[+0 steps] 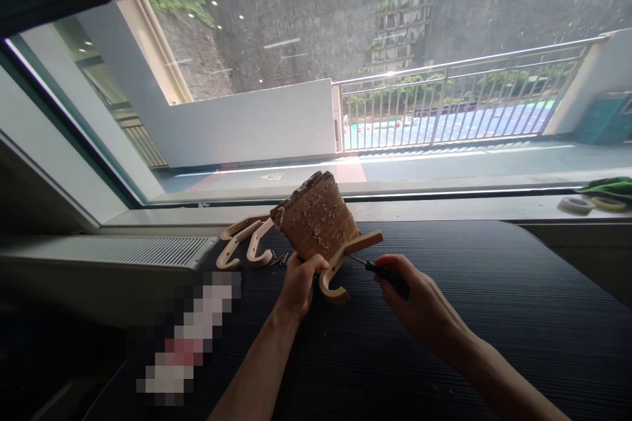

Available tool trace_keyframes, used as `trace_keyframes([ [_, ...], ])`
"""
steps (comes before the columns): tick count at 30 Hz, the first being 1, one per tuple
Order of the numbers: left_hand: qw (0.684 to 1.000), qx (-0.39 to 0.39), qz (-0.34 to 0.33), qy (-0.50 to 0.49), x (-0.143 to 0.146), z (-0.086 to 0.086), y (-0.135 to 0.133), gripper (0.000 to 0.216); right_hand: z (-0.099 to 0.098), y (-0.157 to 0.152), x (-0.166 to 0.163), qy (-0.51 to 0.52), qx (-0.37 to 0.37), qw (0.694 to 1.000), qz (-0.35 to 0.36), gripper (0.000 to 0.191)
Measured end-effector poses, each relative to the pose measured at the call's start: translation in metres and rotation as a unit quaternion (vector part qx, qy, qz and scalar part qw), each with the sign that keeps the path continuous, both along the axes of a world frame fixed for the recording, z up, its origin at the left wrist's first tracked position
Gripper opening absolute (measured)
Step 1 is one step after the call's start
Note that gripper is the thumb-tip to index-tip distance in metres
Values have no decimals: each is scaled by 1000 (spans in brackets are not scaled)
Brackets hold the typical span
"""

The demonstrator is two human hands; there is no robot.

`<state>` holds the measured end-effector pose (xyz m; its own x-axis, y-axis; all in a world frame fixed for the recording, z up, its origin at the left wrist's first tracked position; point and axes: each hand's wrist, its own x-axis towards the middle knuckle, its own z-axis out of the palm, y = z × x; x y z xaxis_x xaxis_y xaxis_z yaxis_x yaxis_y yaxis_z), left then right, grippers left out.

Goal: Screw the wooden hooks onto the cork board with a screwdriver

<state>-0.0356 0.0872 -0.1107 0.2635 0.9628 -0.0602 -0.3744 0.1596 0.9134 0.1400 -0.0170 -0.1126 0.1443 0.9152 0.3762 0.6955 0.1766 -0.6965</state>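
Observation:
My left hand (299,284) is closed around the lower edge of a brown cardboard block (316,217) whose face is pitted with many small holes. Against the block's lower right edge lies a wooden hook (332,279), its curved end pointing down, with my left thumb at its side. My right hand (407,289) grips the black handle of a screwdriver (388,274). The screwdriver's shaft points left, and its tip meets the wooden hook near the arm's joint. Whether a screw sits under the tip is too small to tell.
More wooden hooks (257,247) lie at the table's far left, beside several small screws (279,259). The dark table (444,342) ends at a window sill (419,209). Tape rolls (575,205) and a green cloth (609,187) rest on the sill. A radiator (113,251) stands left.

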Motion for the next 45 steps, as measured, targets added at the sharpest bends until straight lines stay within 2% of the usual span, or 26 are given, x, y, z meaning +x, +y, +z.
trace_keyframes([
  [4,1000,-3,3,3,0,3,-1,7,-3,1,2,-155,61,986,23,23],
  [7,1000,-5,8,10,0,3,-2,7,-6,0,0,-175,73,982,19,20],
  [9,1000,-2,6,10,0,3,-2,7,-6,0,-3,-136,64,989,3,19],
  [12,1000,10,-4,8,0,2,-2,7,-4,-1,-9,-12,14,999,-42,22],
  [16,999,36,-6,9,-1,1,-1,6,-1,2,-11,165,-65,982,-65,34],
  [19,999,26,1,27,-1,-1,1,7,-2,6,-9,191,-90,976,-58,37],
  [21,999,15,7,32,-1,-3,1,6,-4,7,-6,139,-77,985,-68,34],
  [25,1000,6,11,21,0,-2,1,7,-6,5,0,-38,-22,995,-88,30],
  [28,1000,11,13,23,0,0,1,7,-7,2,3,-166,56,984,-43,22],
  [31,999,24,13,31,-1,-1,1,5,-10,0,1,-212,92,972,-29,22],
  [35,999,34,10,36,-1,-2,0,7,-14,2,-3,-144,75,986,-46,24],
  [37,999,38,9,35,0,-1,0,7,-14,5,-3,-47,20,997,-65,29],
  [40,998,45,4,37,1,1,-1,6,-12,10,0,80,-82,992,-58,39],
  [42,998,45,4,44,1,1,-1,5,-11,11,2,98,-98,989,-46,37],
  [45,998,39,10,56,1,-1,1,5,-12,9,2,52,-64,994,-73,25],
])
